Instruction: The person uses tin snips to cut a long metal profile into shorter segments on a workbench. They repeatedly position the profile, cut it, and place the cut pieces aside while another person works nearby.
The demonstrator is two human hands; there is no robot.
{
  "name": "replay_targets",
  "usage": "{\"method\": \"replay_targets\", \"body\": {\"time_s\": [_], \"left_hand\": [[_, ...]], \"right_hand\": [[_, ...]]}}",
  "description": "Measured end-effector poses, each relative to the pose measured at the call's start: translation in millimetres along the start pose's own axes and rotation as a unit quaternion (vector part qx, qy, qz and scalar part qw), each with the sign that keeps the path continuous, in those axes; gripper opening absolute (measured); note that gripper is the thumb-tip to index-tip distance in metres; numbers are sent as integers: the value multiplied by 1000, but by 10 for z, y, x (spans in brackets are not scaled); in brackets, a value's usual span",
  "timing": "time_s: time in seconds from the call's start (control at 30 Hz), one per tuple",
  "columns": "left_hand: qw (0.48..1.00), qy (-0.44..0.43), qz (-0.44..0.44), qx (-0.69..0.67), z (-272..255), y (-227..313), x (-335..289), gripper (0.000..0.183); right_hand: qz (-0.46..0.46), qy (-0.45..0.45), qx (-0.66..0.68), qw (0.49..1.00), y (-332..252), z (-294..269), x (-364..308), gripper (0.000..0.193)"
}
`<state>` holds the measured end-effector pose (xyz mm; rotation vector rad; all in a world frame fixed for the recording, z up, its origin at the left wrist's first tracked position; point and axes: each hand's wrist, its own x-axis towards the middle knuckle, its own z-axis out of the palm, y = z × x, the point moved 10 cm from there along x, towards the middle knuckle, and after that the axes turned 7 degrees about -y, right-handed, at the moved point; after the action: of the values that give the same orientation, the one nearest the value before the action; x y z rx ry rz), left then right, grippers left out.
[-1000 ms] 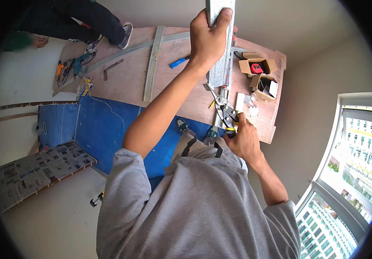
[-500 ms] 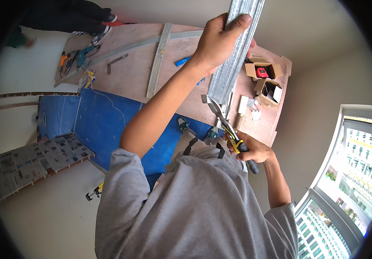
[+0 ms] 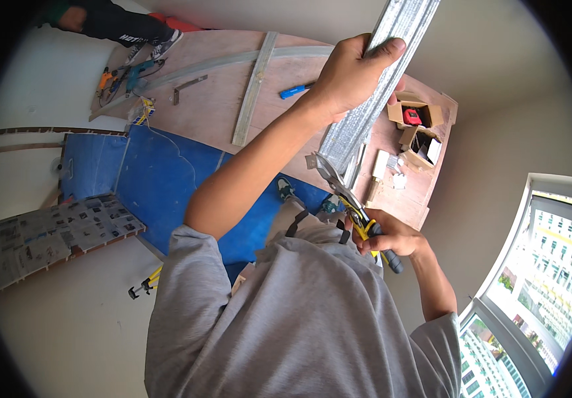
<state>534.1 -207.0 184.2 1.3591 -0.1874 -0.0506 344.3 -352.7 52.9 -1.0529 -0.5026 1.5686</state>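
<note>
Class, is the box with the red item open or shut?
Open: the cardboard box has its flaps spread outward, showing the red item inside.

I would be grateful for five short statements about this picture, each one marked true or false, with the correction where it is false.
1. The left hand grips a ribbed metal profile. True.
2. The blue-handled tool lies on the newspaper. False: this tool lies on the wooden board.
3. The right hand holds snips. True.
4. A red object sits in an open cardboard box. True.
5. The other person's trousers are white. False: they are dark.
</note>
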Motion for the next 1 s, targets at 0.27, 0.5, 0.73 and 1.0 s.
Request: {"method": "replay_targets", "body": {"time_s": [0.27,0.5,0.73,1.0], "left_hand": [[997,-61,-34,14,150,-84,-6,43],[996,-43,42,64,138,-40,47,46],[998,-60,28,7,134,-66,42,46],[996,-62,57,42,178,34,77,43]], "right_hand": [[1,-1,-29,1000,114,60,147,35],[13,85,-103,991,115,-128,202,31],[0,49,-61,997,76,-238,196,54],[25,98,-147,984,109,-279,243,38]]}}
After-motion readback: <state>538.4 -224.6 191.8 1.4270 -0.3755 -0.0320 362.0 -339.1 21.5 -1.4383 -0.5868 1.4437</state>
